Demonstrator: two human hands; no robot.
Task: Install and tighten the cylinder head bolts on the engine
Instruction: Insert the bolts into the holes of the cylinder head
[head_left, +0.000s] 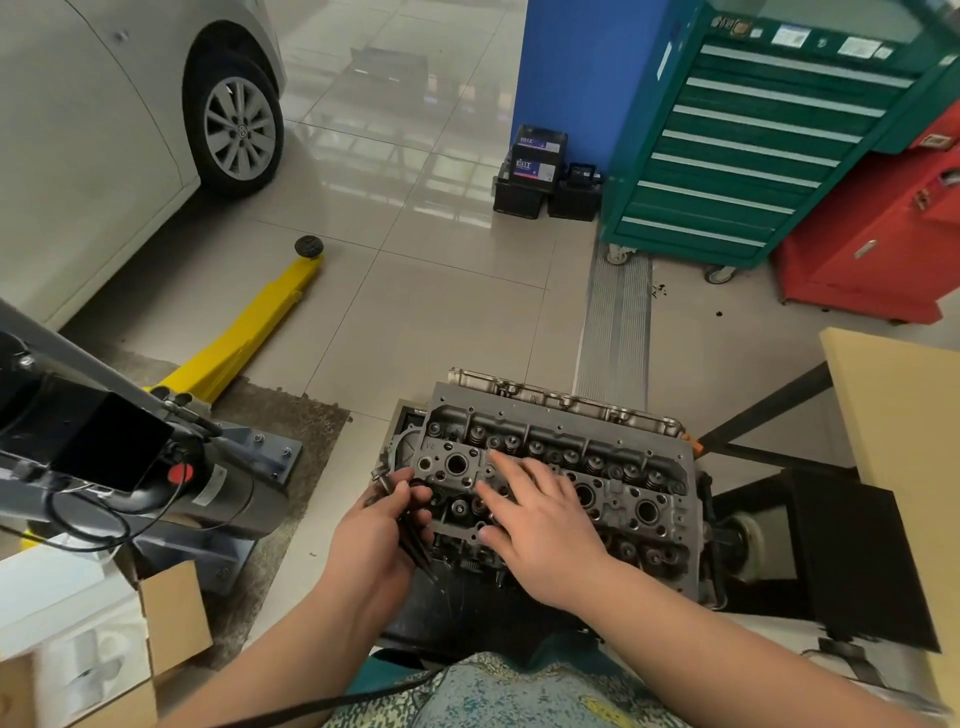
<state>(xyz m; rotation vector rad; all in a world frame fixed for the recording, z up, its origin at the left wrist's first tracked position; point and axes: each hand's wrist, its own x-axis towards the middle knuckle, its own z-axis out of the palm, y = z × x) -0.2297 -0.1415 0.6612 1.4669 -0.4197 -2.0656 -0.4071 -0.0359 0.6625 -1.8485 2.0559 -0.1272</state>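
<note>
Dark long bolts (410, 525) bunched beside grey cylinder head (623, 467).

Glossy beige floor tiles (441, 312) reflect light; a green tool cabinet (753, 145) stands before a blue wall (571, 67).

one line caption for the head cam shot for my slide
Left hand clutching a bundle of head bolts while the right hand rests, fingers spread, on the cylinder head.

Wheel hub (241, 131) on white car (78, 156): VW badge. Cylinder head (550, 483), left end: mark like "V2" (hard to read). Black battery (537, 156) by blue wall: white logo, too blurry to read. Stickers on green tool cabinet (753, 140): too small to read.
</note>
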